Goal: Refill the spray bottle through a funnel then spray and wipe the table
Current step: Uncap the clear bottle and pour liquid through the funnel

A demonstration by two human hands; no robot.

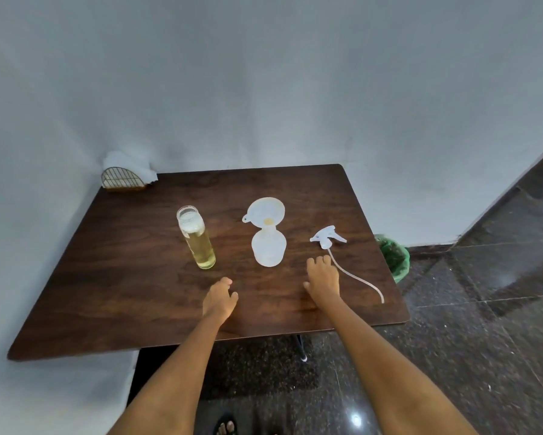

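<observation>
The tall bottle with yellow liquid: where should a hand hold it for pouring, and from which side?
Probably grip the tall bottle around its middle, coming from the near left with the left hand. It stands upright and open-topped, its straight round wall suits a wrap grip, and the funnel stands to its right.

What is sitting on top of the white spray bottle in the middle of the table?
A white funnel sits in the neck of the spray bottle. Its spout goes into the opening, so the neck's inside is covered. The sprayer head lies apart on the table.
</observation>
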